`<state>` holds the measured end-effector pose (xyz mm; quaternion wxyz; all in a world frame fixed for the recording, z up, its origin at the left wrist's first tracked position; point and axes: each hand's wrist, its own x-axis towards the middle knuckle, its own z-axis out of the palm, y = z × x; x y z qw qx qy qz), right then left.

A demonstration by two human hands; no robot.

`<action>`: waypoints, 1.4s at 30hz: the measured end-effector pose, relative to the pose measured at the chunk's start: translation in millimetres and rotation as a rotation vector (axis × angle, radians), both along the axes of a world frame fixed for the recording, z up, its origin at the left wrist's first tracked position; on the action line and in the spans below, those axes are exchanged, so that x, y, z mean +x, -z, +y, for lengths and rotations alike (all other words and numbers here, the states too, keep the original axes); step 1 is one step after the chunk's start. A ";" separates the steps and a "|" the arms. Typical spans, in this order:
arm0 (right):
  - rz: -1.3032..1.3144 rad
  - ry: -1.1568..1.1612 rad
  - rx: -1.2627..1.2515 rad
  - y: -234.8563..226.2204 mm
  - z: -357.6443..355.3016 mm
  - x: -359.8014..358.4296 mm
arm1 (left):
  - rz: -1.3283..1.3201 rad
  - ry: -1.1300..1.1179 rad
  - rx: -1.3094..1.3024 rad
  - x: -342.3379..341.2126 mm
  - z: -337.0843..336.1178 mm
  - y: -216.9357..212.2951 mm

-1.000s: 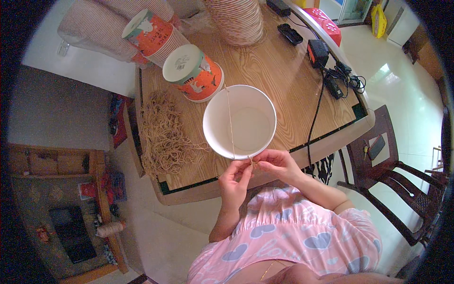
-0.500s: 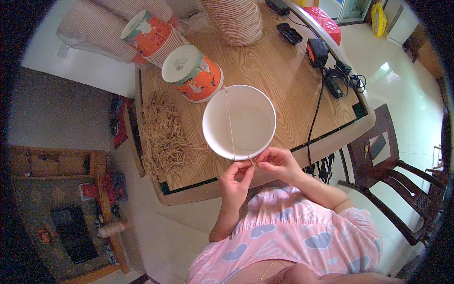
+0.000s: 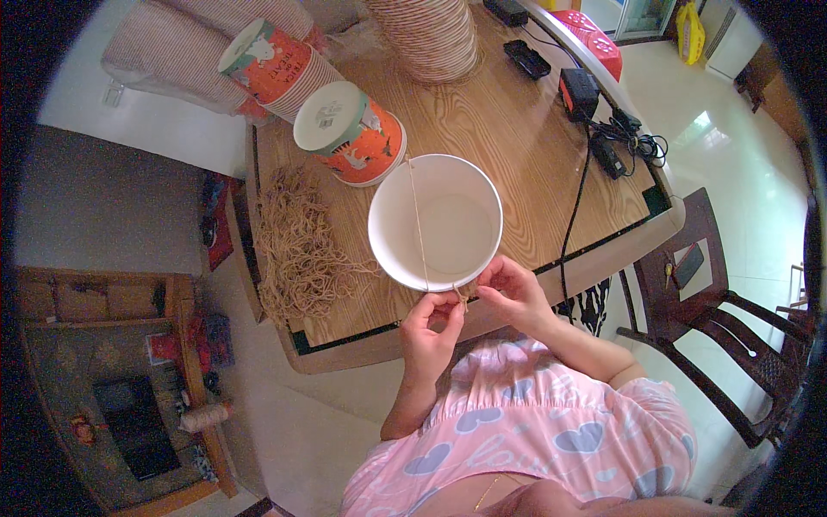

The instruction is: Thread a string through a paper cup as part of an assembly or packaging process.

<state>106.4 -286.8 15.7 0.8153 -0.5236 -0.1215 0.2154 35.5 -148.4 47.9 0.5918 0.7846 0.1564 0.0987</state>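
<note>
A white paper bucket (image 3: 469, 202) stands with its mouth up near the table's front edge. Thin brown twine (image 3: 417, 211) runs across its mouth from the far rim to the near rim. At the near rim my left hand (image 3: 431, 332) pinches the twine, whose short end sticks out beside the fingertips. My right hand (image 3: 517, 297) is just right of that end, close to the rim, with thumb and fingers apart. Left of the bucket lies a tangled heap of cut twine (image 3: 297, 246).
An orange and green printed bucket (image 3: 366, 151) stands upside down behind the white one. Beyond are more nested printed buckets (image 3: 284, 69) and a tall stack (image 3: 426, 39). Black adapters and cables (image 3: 616, 142) lie at the right. A dark wooden chair (image 3: 685, 267) stands beside the table.
My right hand has drawn back slightly to the right, and its fingers have come off the twine. My left hand keeps its pinch in the same place; the bucket has barely shifted.
</note>
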 end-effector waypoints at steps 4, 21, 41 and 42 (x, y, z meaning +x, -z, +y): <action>-0.089 -0.122 -0.076 1.4 -5.9 0.6 | 0.000 -0.001 0.011 -0.4 -0.3 -1.5; -0.151 -0.139 -0.162 -5.0 -4.5 -0.7 | 0.059 0.012 0.060 -0.5 -2.1 -5.0; -0.379 -0.041 -0.203 -11.3 -8.4 -3.8 | -0.020 -0.025 0.077 -1.1 -0.4 -0.3; -0.405 -0.038 -0.230 -12.0 -8.7 -4.0 | -0.019 -0.021 0.089 -1.2 -0.4 -0.8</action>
